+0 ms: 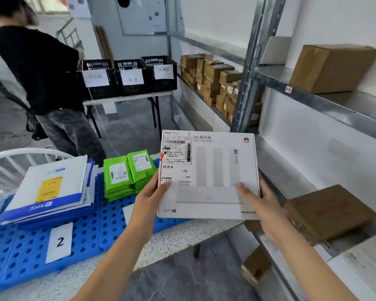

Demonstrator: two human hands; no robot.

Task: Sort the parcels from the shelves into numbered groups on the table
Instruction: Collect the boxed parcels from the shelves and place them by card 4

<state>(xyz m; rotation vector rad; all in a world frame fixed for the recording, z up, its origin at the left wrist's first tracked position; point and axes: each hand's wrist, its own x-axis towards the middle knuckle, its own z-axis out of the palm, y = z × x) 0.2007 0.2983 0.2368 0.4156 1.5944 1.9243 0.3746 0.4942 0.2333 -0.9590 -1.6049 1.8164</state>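
Both hands, left hand (149, 197) and right hand (264, 205), grip the white box (208, 177) by its side edges; stiff, probably light, best held there

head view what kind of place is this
Likely a parcel sorting room: metal shelving with cardboard boxes, mailers stacked behind a numbered card, left hand and right hand gripping a shipping-labelled white box.

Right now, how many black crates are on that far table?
3, in a row on the far table: the left crate, the middle crate and the right crate. The person in black may hide another at the left.
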